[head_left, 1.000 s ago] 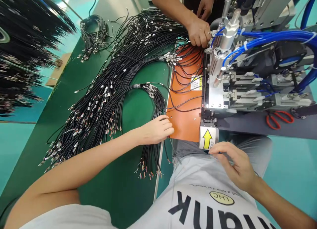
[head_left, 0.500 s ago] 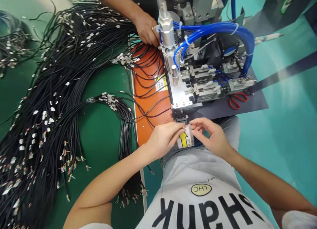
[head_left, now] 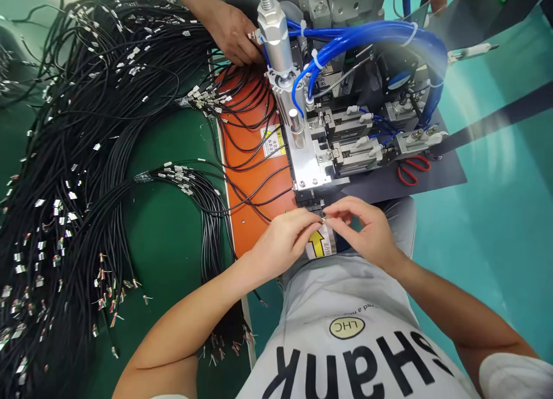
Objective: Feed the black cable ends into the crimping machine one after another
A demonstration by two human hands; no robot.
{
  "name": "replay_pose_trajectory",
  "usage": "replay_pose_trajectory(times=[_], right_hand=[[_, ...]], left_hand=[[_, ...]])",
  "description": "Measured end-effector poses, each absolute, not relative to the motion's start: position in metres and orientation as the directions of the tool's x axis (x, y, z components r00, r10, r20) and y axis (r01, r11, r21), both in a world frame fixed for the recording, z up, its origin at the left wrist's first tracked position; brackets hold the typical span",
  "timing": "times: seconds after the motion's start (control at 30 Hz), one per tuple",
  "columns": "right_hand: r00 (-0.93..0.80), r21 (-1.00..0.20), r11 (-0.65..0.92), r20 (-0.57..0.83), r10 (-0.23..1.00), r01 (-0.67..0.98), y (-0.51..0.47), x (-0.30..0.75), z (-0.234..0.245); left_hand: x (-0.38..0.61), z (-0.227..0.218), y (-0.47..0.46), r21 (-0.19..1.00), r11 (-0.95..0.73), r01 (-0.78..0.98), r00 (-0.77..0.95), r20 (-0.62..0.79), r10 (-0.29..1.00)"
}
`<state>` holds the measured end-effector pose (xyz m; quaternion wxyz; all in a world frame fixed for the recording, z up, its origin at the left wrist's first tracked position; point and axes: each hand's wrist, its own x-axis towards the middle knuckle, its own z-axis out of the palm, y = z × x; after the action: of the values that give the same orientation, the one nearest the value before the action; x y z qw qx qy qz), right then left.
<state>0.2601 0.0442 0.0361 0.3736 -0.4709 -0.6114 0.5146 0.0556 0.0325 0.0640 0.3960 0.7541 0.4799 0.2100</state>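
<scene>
My left hand is closed in a pinch at the near end of the machine. A black cable runs over the orange plate and in under this hand. Facing it, my right hand pinches the thin wire ends that stick out from the left fingertips. The fingertips of both hands almost meet, and they partly hide the wires. Just below them lies a label with a yellow arrow. Beyond my hands stands the metal machine, with several black cables leading into its left side.
Bundles of black cables with white tags cover much of the green table. A co-worker's hand is at the cables by the machine's far left. Blue hoses arch over the machine. Red-handled scissors lie right of it.
The view has shifted a little, so the machine and cables sit further left. My hands stay close together, and the right fingertips are nearer the left ones. Part of another person appears at top right.
</scene>
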Motion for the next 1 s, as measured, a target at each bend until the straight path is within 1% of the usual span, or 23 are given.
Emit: replay_pose_trajectory(times=[0.1, 0.2, 0.3, 0.53, 0.7, 0.77, 0.87, 1.0], right_hand=[[-0.21, -0.991, -0.091, -0.111, 0.971, 0.103, 0.045, 0.268, 0.036], [-0.283, -0.972, -0.233, -0.228, 0.932, 0.015, 0.045, 0.269, 0.034], [-0.353, -0.949, -0.312, -0.281, 0.893, -0.034, 0.045, 0.266, 0.031], [-0.368, -0.947, -0.318, -0.282, 0.886, -0.041, 0.048, 0.261, 0.027], [-0.318, -0.985, -0.169, -0.153, 0.936, -0.022, 0.046, 0.257, 0.026], [-0.319, -0.991, -0.137, -0.127, 0.939, -0.01, 0.046, 0.255, 0.027], [-0.347, -0.985, -0.168, -0.146, 0.926, -0.034, 0.049, 0.255, 0.028], [-0.411, -0.945, -0.306, -0.235, 0.881, -0.116, 0.054, 0.257, 0.026]], left_hand=[[0.056, 0.062, 0.032, 0.799, -0.2, 0.567, 0.35, -0.014, 0.937], [0.057, 0.06, 0.028, 0.798, -0.182, 0.574, 0.289, 0.011, 0.957], [0.058, 0.059, 0.026, 0.813, -0.163, 0.559, 0.26, 0.015, 0.966], [0.058, 0.057, 0.022, 0.873, -0.03, 0.487, 0.214, -0.086, 0.973], [0.057, 0.054, 0.017, 0.93, 0.095, 0.356, 0.191, -0.172, 0.966], [0.058, 0.053, 0.016, 0.936, 0.12, 0.33, 0.187, -0.189, 0.964], [0.058, 0.053, 0.015, 0.941, 0.135, 0.311, 0.177, -0.197, 0.964], [0.058, 0.052, 0.015, 0.945, 0.164, 0.284, 0.172, -0.219, 0.961]])
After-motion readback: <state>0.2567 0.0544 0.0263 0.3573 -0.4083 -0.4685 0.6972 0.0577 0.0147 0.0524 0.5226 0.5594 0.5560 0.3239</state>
